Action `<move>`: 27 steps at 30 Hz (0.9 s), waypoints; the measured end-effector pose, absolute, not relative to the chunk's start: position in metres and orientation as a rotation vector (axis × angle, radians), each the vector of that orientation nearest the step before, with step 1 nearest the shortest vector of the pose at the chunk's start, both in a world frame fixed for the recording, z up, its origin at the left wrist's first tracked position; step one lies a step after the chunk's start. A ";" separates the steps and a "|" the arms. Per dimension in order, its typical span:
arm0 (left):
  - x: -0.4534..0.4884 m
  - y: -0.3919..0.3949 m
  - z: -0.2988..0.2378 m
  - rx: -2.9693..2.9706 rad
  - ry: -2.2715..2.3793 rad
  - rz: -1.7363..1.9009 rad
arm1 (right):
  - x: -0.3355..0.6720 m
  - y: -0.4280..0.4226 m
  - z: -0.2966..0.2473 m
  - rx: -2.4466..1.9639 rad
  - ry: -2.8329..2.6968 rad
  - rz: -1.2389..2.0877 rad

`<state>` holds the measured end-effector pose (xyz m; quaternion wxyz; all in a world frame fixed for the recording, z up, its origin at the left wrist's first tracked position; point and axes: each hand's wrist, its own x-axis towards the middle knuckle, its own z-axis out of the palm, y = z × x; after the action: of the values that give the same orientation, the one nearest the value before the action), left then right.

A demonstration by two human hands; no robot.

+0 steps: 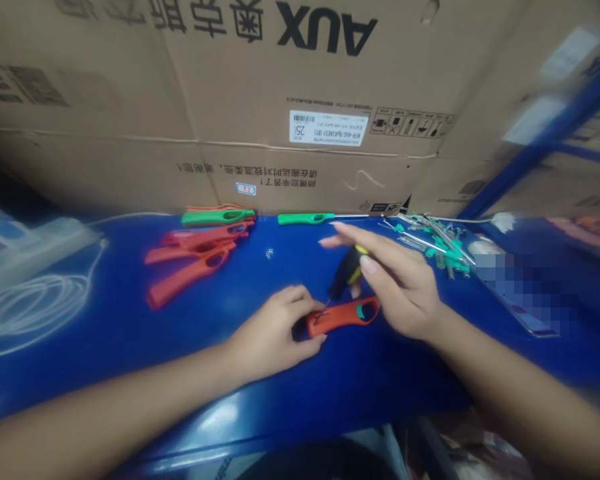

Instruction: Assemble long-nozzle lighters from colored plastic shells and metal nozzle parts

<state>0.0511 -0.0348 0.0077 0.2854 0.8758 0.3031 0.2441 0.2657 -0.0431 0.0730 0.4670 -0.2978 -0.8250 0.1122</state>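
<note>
Near the middle of the glossy blue tabletop (260, 273), with twelve o'clock towards the cardboard, lies the slim orange-red plastic casing with a looped opening (344, 318). Its long axis runs roughly from half past eight to half past two, the loop at the latter end. Our left hand (283, 327) is the nearer: it pinches the nine o'clock end between thumb and fingers, so the casing stretches away towards three o'clock from that grip. Our right hand (405, 287), closed rather loosely around the black-and-yellow screwdriver handle (345, 275), sits at two o'clock from the casing, which therefore lies towards its eight. We judge that everything turns on how the screwdriver meets that pinched end: its handle leans from one o'clock, and its thin shaft slants down to seven, right beside our left fingertips. Blur keeps us from telling whether the tip touches. Towards ten o'clock we see a pile of similar red casings (200, 257); near two, beyond our right hand, a tangle of metal tubes with teal parts (437, 250).
</note>
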 end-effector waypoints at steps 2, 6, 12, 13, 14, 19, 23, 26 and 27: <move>0.051 -0.034 0.007 2.338 0.807 0.662 | 0.264 -0.041 0.072 -0.686 -2.022 0.516; 0.050 -0.034 0.006 2.340 0.795 0.681 | 0.263 -0.038 0.071 -0.691 -1.934 0.150; 0.050 -0.034 0.007 2.368 0.806 0.643 | 0.264 -0.042 0.073 -0.696 -2.049 0.597; 0.050 -0.034 0.007 2.368 0.807 0.648 | 0.263 -0.043 0.073 -0.672 -2.049 0.594; 0.050 -0.034 0.006 2.369 0.807 0.656 | 0.263 -0.043 0.074 -0.647 -2.052 0.487; 0.050 -0.034 0.006 2.373 0.804 0.664 | 0.263 -0.046 0.076 -0.622 -2.123 -0.074; 0.050 -0.034 0.006 2.354 0.803 0.647 | 0.261 -0.047 0.075 -0.640 -2.156 0.515; 0.050 -0.033 0.005 2.367 0.804 0.657 | 0.261 -0.044 0.073 -0.649 -2.094 0.316; 0.050 -0.033 0.005 2.372 0.801 0.662 | 0.262 -0.043 0.073 -0.652 -2.079 0.160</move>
<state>0.0496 -0.0333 0.0052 0.2722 0.8813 0.2977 0.2461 0.2617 -0.0431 0.0728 0.4606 -0.2648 -0.8447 0.0650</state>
